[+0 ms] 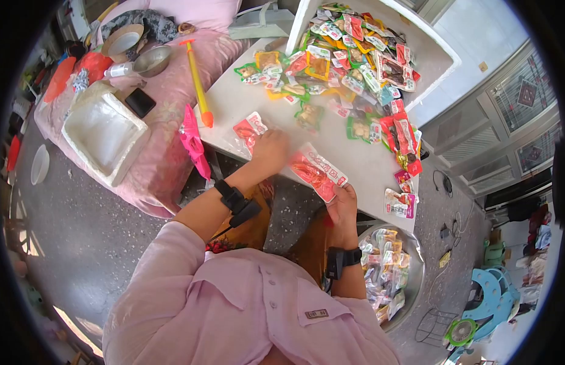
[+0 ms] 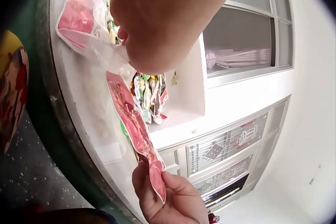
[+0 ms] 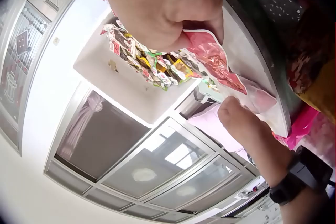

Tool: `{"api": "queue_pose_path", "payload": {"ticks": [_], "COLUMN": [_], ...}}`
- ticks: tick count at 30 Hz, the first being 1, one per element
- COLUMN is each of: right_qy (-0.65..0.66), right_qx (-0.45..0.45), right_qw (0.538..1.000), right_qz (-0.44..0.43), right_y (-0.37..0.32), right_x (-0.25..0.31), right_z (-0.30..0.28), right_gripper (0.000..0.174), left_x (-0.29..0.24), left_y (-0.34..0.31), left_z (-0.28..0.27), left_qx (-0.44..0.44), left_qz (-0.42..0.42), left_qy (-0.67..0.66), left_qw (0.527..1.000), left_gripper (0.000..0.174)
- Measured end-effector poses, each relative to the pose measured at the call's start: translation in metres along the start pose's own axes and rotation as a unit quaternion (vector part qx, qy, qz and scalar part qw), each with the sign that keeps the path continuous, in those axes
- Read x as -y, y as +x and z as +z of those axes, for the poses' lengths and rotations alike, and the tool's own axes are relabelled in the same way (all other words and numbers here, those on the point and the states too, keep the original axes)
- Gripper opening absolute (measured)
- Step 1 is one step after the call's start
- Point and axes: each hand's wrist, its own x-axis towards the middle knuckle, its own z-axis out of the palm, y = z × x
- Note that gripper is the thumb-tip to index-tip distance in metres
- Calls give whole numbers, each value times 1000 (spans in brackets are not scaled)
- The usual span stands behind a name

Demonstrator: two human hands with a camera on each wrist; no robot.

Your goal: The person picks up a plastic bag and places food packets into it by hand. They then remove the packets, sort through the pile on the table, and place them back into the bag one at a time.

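Note:
My right hand (image 1: 343,205) pinches one end of a flat red snack packet (image 1: 319,171) with a white printed label, thumb on one face and fingers behind. The packet slants up toward my left hand (image 1: 271,152), which is curled at the near side of the table. In the left wrist view, clear film lies under the left hand's fingers, between this packet (image 2: 134,124) and a second red packet (image 2: 77,14). That second packet (image 1: 249,129) shows just beyond the left hand in the head view. The left fingertips are mostly hidden.
A white foam box (image 1: 434,67) spills many colourful snack packets (image 1: 319,64) onto the white table (image 1: 225,100). A metal basin (image 1: 419,267) of packets stands low at right. On the pink bed at left are a yellow pump (image 1: 197,85) and another foam box (image 1: 106,131).

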Motion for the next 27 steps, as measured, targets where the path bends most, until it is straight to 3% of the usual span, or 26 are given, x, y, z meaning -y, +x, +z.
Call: {"api": "queue_pose_path", "payload": {"ticks": [3, 6, 9, 15, 18, 21, 24, 27], "right_qy": [-26, 49, 67, 117, 95, 37, -39, -150], "right_qx": [-26, 12, 30, -1, -19, 30, 14, 67], "right_qw": [999, 998, 996, 992, 995, 997, 990, 968], "right_qz": [27, 45, 57, 54, 36, 69, 137, 188], "right_y": [3, 9, 17, 25, 38, 53, 34, 40], "right_x": [-8, -12, -23, -41, -56, -70, -49, -43], "right_z": [5, 10, 11, 28, 37, 35, 65, 47], "right_gripper": [23, 24, 25, 26, 24, 9, 4, 2], "left_x": [-13, -15, -15, -20, -27, -37, -29, -29], "left_y": [-2, -7, -8, -16, -20, -23, -24, -26], "left_z": [-16, -10, -11, -1, 4, -2, 2, -4], "left_qx": [20, 13, 65, -1, 22, 45, -1, 4], "left_qz": [24, -7, -8, 49, 48, 52, 66, 68], "left_qy": [14, 11, 47, 21, 6, 2, -32, -33], "left_qw": [999, 1000, 997, 999, 999, 998, 997, 997], "left_gripper": [16, 13, 16, 11, 12, 16, 17, 15]}}
